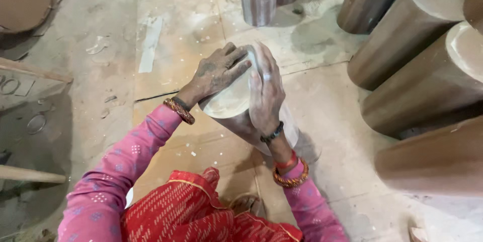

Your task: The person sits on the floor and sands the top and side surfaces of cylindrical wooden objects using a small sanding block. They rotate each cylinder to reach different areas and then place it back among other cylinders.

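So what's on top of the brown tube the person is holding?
A pale round cap sits on the brown tube. The left hand presses on the cap's far edge and the right hand covers its right side, hiding the rim there.

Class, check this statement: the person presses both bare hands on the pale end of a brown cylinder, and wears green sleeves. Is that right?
One detail is wrong: the sleeves are pink, not green, as the head view shows. The rest holds: the left hand and right hand both press on the pale end of the brown cylinder.
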Demonstrator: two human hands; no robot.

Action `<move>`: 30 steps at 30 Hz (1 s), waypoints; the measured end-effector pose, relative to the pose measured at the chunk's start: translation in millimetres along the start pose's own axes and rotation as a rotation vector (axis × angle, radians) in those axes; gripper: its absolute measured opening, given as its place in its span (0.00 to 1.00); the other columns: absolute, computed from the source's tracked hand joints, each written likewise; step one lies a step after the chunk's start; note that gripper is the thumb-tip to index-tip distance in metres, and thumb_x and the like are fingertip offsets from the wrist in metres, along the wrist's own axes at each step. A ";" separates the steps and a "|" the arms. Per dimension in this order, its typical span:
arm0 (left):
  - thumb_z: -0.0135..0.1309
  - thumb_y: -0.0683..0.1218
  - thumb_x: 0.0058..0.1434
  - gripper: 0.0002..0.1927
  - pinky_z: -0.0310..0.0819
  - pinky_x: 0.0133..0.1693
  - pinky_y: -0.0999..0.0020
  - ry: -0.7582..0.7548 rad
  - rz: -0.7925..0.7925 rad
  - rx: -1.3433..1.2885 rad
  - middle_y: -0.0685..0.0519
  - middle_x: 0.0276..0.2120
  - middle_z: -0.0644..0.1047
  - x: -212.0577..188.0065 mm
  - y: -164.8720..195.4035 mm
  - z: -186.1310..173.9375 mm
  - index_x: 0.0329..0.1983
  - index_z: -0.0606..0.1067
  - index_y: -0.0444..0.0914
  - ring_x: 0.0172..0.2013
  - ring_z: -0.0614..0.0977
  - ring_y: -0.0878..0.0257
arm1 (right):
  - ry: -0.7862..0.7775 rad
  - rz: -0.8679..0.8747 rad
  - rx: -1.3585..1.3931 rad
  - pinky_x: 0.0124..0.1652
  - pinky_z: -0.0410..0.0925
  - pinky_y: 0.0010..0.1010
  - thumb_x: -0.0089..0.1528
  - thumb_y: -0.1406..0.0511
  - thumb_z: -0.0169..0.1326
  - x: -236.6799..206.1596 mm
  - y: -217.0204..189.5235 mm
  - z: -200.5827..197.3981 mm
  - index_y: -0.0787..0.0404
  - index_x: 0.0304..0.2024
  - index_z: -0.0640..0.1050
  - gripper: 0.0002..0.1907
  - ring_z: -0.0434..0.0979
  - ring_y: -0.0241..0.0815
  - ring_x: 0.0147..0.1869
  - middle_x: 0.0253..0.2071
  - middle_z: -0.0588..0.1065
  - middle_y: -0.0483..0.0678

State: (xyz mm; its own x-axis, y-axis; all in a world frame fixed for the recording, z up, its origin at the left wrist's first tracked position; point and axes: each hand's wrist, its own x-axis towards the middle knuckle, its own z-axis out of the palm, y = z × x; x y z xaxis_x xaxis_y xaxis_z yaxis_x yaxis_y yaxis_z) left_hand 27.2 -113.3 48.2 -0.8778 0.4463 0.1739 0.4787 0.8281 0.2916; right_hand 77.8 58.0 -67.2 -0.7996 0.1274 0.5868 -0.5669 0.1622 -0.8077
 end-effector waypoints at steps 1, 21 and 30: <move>0.43 0.58 0.72 0.23 0.72 0.49 0.53 -0.016 -0.004 0.020 0.47 0.52 0.72 0.3 2.4 0.9 0.67 0.67 0.47 0.53 0.77 0.49 | -0.012 -0.033 0.015 0.75 0.56 0.34 0.75 0.64 0.37 4.3 3.3 0.3 0.66 0.72 0.65 0.24 0.64 0.50 0.79 0.74 0.65 0.55; 0.41 0.59 0.72 0.19 0.76 0.44 0.58 0.078 -0.001 -0.063 0.51 0.46 0.79 29.4 2.7 4.0 0.62 0.75 0.58 0.46 0.82 0.51 | 0.151 -0.229 -0.440 0.73 0.60 0.53 0.74 0.55 0.44 -44.5 -11.0 -10.8 0.59 0.67 0.69 0.23 0.61 0.69 0.78 0.76 0.57 0.65; 0.41 0.60 0.71 0.19 0.73 0.45 0.56 0.100 -0.110 -0.113 0.52 0.48 0.79 41.1 11.6 10.3 0.60 0.75 0.57 0.45 0.82 0.49 | 0.071 -0.296 -0.511 0.70 0.59 0.60 0.67 0.57 0.51 -39.3 3.8 -17.5 0.57 0.60 0.74 0.20 0.59 0.72 0.76 0.73 0.57 0.66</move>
State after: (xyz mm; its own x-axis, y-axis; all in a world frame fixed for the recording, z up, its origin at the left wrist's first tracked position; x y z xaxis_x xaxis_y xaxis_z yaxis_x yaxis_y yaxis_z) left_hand -3.4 -81.9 49.0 -0.9218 0.3150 0.2259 0.3837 0.8238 0.4172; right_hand 110.4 70.8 -92.3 -0.5970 0.0674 0.7994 -0.5821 0.6494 -0.4894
